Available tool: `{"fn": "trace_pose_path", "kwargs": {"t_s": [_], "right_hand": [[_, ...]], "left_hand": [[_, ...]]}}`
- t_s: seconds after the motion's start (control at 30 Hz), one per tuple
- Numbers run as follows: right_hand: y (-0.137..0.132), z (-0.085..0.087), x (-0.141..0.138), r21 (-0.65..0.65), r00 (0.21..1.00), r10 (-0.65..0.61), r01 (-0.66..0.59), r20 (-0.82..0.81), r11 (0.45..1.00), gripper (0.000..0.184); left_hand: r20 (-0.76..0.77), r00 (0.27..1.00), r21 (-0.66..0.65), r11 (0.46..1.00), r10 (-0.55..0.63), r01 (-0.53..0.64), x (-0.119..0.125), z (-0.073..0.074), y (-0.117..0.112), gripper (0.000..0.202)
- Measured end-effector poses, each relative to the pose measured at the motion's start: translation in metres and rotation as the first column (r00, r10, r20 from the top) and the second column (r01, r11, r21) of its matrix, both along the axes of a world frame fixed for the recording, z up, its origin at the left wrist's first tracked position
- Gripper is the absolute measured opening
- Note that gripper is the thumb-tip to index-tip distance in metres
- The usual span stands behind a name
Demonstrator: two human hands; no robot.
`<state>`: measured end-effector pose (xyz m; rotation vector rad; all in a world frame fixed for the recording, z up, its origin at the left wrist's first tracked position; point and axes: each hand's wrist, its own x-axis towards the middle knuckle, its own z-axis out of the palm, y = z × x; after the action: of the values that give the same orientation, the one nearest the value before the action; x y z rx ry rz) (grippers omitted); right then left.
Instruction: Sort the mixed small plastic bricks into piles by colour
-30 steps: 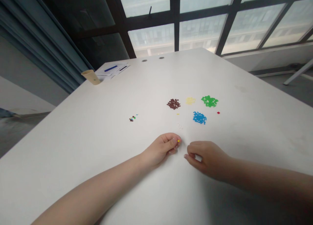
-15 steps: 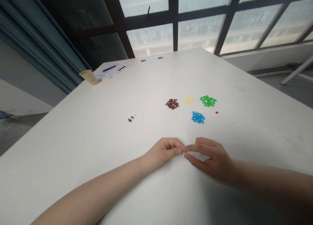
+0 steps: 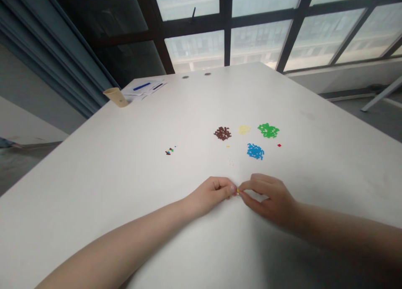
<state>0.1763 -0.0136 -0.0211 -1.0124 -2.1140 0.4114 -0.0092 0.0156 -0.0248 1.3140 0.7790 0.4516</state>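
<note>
The person's left hand point(image 3: 212, 192) and right hand point(image 3: 270, 198) came together over a white laminate counter point(image 3: 94, 188), with their fingertips almost meeting. A tiny yellow plastic block point(image 3: 238, 191) sat between them. The right fingers point(image 3: 260, 183) were nearly closed, with thumb and forefinger pinched in on the block from the right. The left fingers point(image 3: 220, 185) were curled, their tips just beside it, and I could not tell whether they had hold of it too.

Beyond the hands, small plastic blocks lay sorted by colour on the counter. There was a dark brown pile point(image 3: 222, 133), a pale yellow pile point(image 3: 244, 130), a green pile point(image 3: 268, 130) and a blue pile point(image 3: 255, 151). A lone red block point(image 3: 279, 145) lay to the right of the blue pile, and a lone yellow block point(image 3: 228, 146) lay just beside the brown pile. A faint whitish scatter point(image 3: 230, 161) lay nearest the hands. Well to the left sat a small mixed cluster point(image 3: 168, 152). At the far end stood a tan paper cup point(image 3: 115, 96), beside printed papers point(image 3: 143, 89).
</note>
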Motion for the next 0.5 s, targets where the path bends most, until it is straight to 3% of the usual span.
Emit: {"fn": "trace_pose_path", "kwargs": {"t_s": [0.1, 0.17, 0.2, 0.33, 0.4, 0.5], "right_hand": [[0.021, 0.008, 0.003, -0.073, 0.988, -0.132, 0.138, 0.078, 0.988, 0.014], [0.041, 0.014, 0.005, -0.135, 0.960, -0.207, 0.234, 0.191, 0.963, 0.015], [0.051, 0.016, 0.006, -0.154, 0.938, -0.219, 0.266, 0.268, 0.951, 0.016], [0.084, 0.019, 0.001, -0.139, 0.801, -0.214, 0.345, 0.559, 0.928, 0.018], [0.094, 0.018, -0.005, -0.126, 0.752, -0.231, 0.385, 0.617, 0.914, 0.018], [0.104, 0.017, -0.014, -0.105, 0.726, -0.272, 0.428, 0.632, 0.898, 0.019]], "left_hand": [[-0.082, 0.994, 0.082, 0.993, -0.078, 0.085, -0.001, 0.005, -0.001, 0.041], [-0.144, 0.974, 0.221, 0.954, -0.176, 0.205, -0.001, 0.010, -0.004, 0.038], [-0.185, 0.956, 0.314, 0.908, -0.227, 0.277, -0.001, 0.012, -0.005, 0.034], [-0.361, 0.873, 0.600, 0.635, -0.329, 0.488, 0.000, 0.015, -0.011, 0.023], [-0.408, 0.856, 0.646, 0.562, -0.318, 0.517, 0.000, 0.014, -0.013, 0.023], [-0.437, 0.848, 0.674, 0.515, -0.299, 0.529, -0.001, 0.012, -0.014, 0.023]]}}
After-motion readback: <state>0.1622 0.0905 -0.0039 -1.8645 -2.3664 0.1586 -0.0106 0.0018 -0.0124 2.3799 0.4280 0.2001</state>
